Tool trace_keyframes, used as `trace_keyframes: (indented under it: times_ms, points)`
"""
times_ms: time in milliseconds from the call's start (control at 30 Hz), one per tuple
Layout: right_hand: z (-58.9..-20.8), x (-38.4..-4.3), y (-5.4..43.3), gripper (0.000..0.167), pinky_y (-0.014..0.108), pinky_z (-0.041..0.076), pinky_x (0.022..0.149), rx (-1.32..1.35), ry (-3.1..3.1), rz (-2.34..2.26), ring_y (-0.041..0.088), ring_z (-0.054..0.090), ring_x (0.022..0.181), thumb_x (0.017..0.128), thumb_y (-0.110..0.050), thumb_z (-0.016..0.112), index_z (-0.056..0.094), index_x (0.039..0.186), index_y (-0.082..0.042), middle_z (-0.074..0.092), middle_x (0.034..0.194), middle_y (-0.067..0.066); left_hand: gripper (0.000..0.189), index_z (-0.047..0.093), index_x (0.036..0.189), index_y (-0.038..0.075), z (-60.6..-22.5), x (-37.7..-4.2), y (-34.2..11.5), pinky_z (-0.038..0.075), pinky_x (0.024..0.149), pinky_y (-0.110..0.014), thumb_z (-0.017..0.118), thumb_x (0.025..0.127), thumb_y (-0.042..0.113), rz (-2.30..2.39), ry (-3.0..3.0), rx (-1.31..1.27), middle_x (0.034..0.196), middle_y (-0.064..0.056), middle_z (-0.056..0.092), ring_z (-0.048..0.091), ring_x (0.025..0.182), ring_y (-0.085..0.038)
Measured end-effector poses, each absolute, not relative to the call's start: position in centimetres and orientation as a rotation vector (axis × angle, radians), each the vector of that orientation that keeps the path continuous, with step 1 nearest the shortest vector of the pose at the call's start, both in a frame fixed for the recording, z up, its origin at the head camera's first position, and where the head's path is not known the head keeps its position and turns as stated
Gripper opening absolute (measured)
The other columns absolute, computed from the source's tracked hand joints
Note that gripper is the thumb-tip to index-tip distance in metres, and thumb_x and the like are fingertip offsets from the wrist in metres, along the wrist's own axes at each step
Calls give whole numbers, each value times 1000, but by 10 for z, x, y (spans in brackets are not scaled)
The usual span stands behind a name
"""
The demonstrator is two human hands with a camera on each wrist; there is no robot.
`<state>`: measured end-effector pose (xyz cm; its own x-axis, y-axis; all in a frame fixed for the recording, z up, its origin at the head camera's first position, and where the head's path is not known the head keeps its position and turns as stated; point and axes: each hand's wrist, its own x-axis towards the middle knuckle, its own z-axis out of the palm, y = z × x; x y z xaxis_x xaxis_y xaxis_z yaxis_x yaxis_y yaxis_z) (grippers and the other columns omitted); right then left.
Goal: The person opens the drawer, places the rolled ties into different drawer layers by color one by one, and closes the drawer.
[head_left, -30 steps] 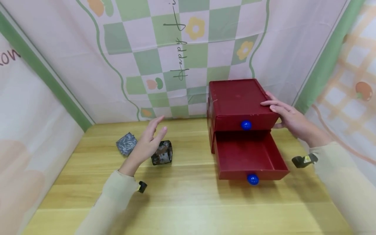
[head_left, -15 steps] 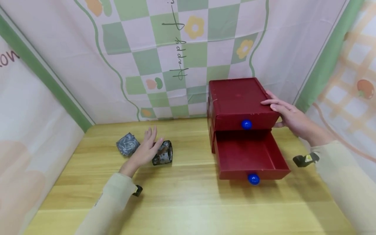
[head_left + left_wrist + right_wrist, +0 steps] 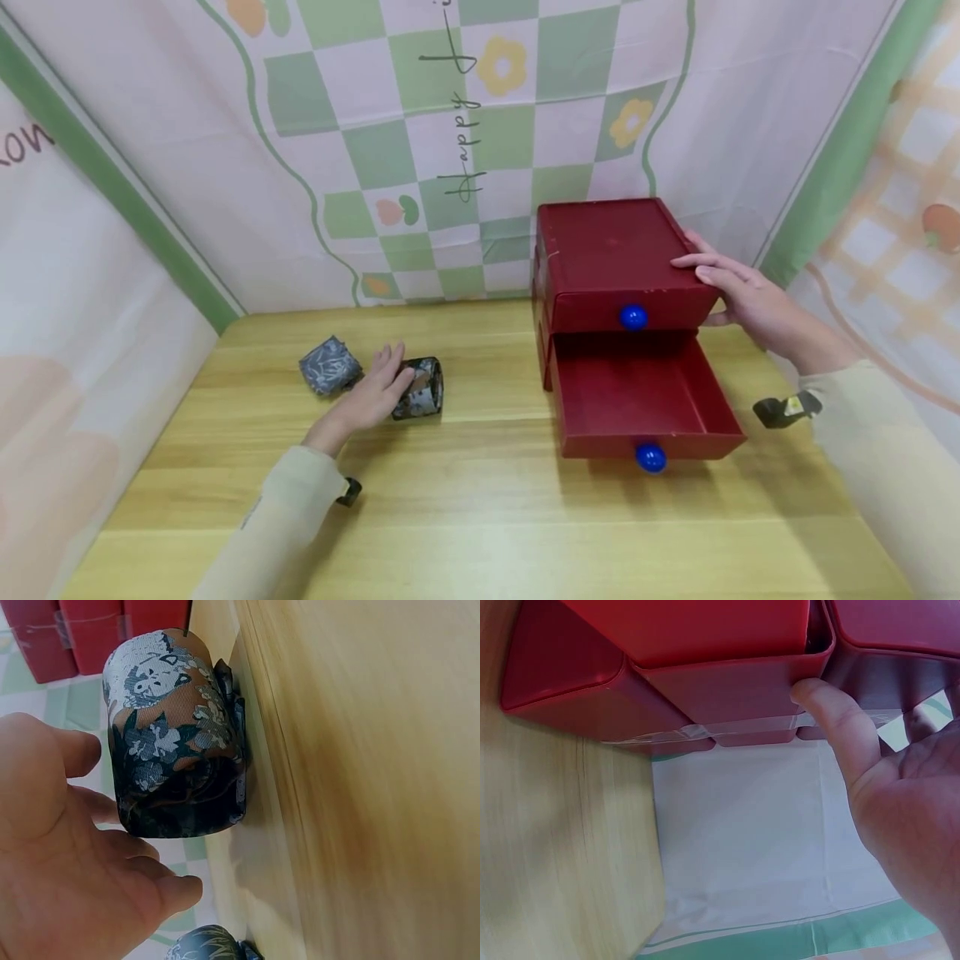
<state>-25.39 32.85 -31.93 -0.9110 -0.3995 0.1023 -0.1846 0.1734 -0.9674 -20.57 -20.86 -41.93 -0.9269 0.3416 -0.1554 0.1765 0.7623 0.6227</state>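
Note:
A rolled-up dark cloth with a brown, grey and flowered pattern, showing an animal face in the left wrist view, lies on the table. My left hand is beside it, its loosely bent fingers reaching along its left and upper side; whether they touch it I cannot tell. Left of that hand is a second grey roll with a leaf-like pattern. My right hand rests on the right side of a dark red drawer cabinet, fingers on its top edge and thumb against its side.
The cabinet's lower drawer is pulled out and bare inside; its blue knob faces me. The upper drawer is closed. A patterned curtain stands behind the wooden table, with side curtains at left and right.
My left hand has come down from above the table to beside the dark patterned roll. My right hand stays on the cabinet.

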Motion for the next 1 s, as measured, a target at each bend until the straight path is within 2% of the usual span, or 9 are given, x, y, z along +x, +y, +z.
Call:
trace_keyframes:
  times_ms: [333, 600, 700, 833, 1000]
  points:
    - [-319, -253, 329, 40, 34, 60, 76, -578, 2241, -1848, 25, 7, 150, 112, -23, 39, 50, 149, -13, -2, 170, -12, 77, 0, 162, 4, -424, -207, -211, 9, 120, -59, 35, 110, 49, 948, 2658, 389, 166, -24, -4, -2, 153, -39]
    - [-319, -252, 329, 40, 34, 60, 76, -568, 2240, -1851, 25, 7, 149, 112, -23, 39, 50, 149, -13, -2, 170, -12, 77, 10, 161, 0, -427, -208, -207, 19, 119, -58, 50, 107, 39, 1034, 2655, 422, 166, -23, 13, 17, 151, -42]
    - [-319, -252, 329, 40, 35, 60, 76, -566, 2237, -1853, 26, 7, 149, 112, -23, 39, 49, 149, -13, -2, 170, -12, 79, 11, 160, -3, -426, -207, -206, 19, 119, -58, 54, 106, 37, 1028, 2658, 431, 165, -26, 15, 17, 150, -44]
    - [-317, -252, 328, 40, 35, 60, 76, -572, 2240, -1844, 27, 5, 150, 112, -24, 39, 49, 149, -13, -3, 170, -12, 86, 7, 161, 1, -424, -208, -208, 17, 120, -58, 57, 104, 40, 1065, 2605, 362, 166, -23, 11, 14, 151, -42]
    - [-318, -253, 329, 40, 35, 60, 76, -575, 2243, -1842, 26, 5, 150, 112, -24, 39, 50, 149, -14, -2, 170, -13, 90, 5, 162, 4, -426, -211, -208, 20, 119, -59, 62, 102, 40, 1085, 2577, 334, 167, -21, 12, 15, 151, -42]
